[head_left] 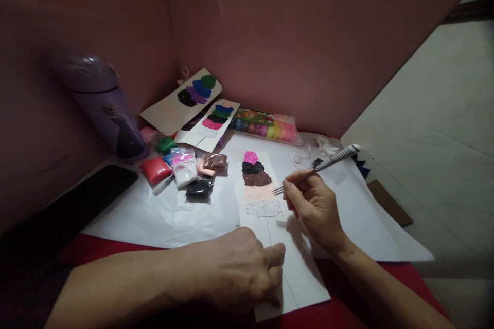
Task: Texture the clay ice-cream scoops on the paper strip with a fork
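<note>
A white paper strip [303, 280] lies in front of me, bearing an ice-cream-like stack of textured clay bands [258, 180]: pink, black, brown, peach and white from the top. My left hand [247, 267] presses on the strip's lower part with curled fingers; its palm is hidden. Between thumb and fingers, my right hand [312, 203] pinches a small fork [328, 162] with a striped handle. The prongs point left at the right edge of the peach band; I cannot tell whether they touch it. Several clay packets [185, 172] in red, green, white, brown and black lie left of the strip.
Two finished-looking strips [210, 126] with coloured bands lean at the back, beside a pack of coloured clay [266, 126]. A purple bottle [111, 108] and a dark phone-like slab [92, 190] stand and lie at left. Clear plastic scraps [328, 146] sit at right, on white sheets over red cloth.
</note>
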`<action>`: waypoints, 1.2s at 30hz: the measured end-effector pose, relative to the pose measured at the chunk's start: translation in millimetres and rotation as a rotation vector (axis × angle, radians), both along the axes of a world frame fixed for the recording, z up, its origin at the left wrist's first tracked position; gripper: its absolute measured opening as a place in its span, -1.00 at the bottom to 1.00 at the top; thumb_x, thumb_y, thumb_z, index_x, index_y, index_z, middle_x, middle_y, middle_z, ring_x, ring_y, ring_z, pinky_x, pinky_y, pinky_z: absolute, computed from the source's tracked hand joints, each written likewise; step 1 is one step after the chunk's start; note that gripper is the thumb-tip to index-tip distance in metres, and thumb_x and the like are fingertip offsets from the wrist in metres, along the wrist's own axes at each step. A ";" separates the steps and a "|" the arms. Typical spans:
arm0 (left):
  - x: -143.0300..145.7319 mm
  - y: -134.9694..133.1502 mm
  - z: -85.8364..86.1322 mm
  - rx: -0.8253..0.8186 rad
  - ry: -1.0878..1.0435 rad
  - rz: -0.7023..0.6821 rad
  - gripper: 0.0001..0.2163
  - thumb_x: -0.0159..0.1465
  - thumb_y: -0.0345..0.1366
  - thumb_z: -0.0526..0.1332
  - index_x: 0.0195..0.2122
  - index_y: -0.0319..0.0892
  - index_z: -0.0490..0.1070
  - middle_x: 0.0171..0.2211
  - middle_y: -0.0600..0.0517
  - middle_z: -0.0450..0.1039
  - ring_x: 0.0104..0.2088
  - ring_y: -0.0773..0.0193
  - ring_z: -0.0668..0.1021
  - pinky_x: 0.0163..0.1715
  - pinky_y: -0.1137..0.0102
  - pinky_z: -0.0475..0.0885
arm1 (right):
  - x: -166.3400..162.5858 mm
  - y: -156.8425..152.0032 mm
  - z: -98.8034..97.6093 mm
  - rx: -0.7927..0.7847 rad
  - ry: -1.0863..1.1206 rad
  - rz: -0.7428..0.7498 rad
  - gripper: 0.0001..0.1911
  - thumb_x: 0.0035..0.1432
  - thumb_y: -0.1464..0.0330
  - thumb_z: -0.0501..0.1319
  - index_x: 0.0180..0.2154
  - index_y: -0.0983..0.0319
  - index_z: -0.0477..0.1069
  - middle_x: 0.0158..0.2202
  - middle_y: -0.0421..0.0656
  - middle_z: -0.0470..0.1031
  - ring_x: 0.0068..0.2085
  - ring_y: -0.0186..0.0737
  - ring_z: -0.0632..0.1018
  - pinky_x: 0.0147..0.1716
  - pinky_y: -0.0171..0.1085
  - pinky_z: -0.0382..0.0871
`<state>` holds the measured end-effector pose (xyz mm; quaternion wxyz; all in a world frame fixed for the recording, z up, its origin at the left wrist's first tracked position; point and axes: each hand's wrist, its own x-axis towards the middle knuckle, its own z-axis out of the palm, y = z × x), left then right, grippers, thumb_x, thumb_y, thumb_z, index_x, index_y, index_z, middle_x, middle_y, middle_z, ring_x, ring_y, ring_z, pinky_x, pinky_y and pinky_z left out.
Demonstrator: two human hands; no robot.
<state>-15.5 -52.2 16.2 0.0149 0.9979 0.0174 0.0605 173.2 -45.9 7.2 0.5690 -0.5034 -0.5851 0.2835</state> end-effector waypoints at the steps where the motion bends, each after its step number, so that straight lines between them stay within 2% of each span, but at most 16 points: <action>1: -0.1 -0.2 0.0 0.008 0.002 -0.001 -0.82 0.18 -0.29 0.19 -0.24 -0.26 0.40 -0.25 -0.10 0.41 -0.61 0.35 0.41 -0.69 0.35 0.23 | -0.1 -0.6 3.0 -0.042 -0.016 0.039 -0.90 0.20 0.33 0.20 -0.28 0.20 0.30 -0.55 -0.31 0.33 -0.59 -0.43 0.34 -0.66 -0.43 0.21; 5: -0.5 -0.2 -2.3 0.023 -0.023 0.000 -0.82 0.17 -0.30 0.20 -0.23 -0.26 0.39 -0.27 -0.08 0.41 -0.61 0.36 0.40 -0.69 0.34 0.19 | -2.6 -6.2 2.6 -0.145 -0.097 0.147 -0.93 0.20 0.35 0.18 -0.30 0.21 0.32 -0.55 -0.31 0.32 -0.55 -0.41 0.35 -0.59 -0.41 0.25; 10: -1.4 1.3 -2.2 0.022 -0.009 0.006 -0.86 0.17 -0.34 0.20 -0.25 -0.26 0.38 -0.27 -0.05 0.41 -0.61 0.35 0.40 -0.72 0.30 0.13 | -3.8 -11.5 -18.0 -0.052 -0.176 0.026 -0.94 0.19 0.39 0.15 -0.35 0.22 0.30 -0.55 -0.32 0.25 -0.57 -0.41 0.27 -0.60 -0.39 0.18; 15: -0.4 2.9 -1.7 -0.015 0.007 0.006 -0.90 0.19 -0.35 0.18 -0.27 -0.24 0.38 -0.30 0.00 0.42 -0.59 0.33 0.41 -0.70 0.27 0.15 | -6.0 -11.5 -29.1 -0.051 -0.255 0.011 -0.95 0.12 0.44 0.13 -0.40 0.23 0.29 -0.64 -0.37 0.15 -0.65 -0.43 0.19 -0.67 -0.39 0.10; 20: 1.4 4.7 -4.3 -0.029 -0.022 0.006 -0.92 0.23 -0.38 0.14 -0.28 -0.24 0.39 -0.31 -0.01 0.42 -0.60 0.34 0.40 -0.69 0.28 0.11 | -8.4 -10.5 -28.7 -0.035 -0.308 -0.062 -0.97 0.07 0.47 0.12 -0.42 0.24 0.30 -0.66 -0.36 0.16 -0.66 -0.42 0.22 -0.67 -0.38 0.12; 26: 0.3 5.3 -4.0 -0.048 0.016 0.006 -0.93 0.21 -0.40 0.16 -0.28 -0.22 0.39 -0.32 0.02 0.43 -0.58 0.31 0.41 -0.68 0.28 0.10 | -8.2 -10.3 -29.8 -0.046 -0.315 0.005 -0.96 0.09 0.47 0.11 -0.41 0.24 0.29 -0.66 -0.37 0.15 -0.67 -0.43 0.21 -0.68 -0.40 0.12; 36: 0.9 6.4 -6.8 -0.065 -0.019 0.000 -0.93 0.21 -0.42 0.16 -0.29 -0.23 0.40 -0.34 0.02 0.43 -0.58 0.32 0.40 -0.67 0.29 0.12 | -8.6 -9.6 -26.3 0.003 -0.416 -0.063 -0.94 0.06 0.48 0.09 -0.42 0.25 0.30 -0.67 -0.37 0.17 -0.67 -0.43 0.22 -0.66 -0.39 0.15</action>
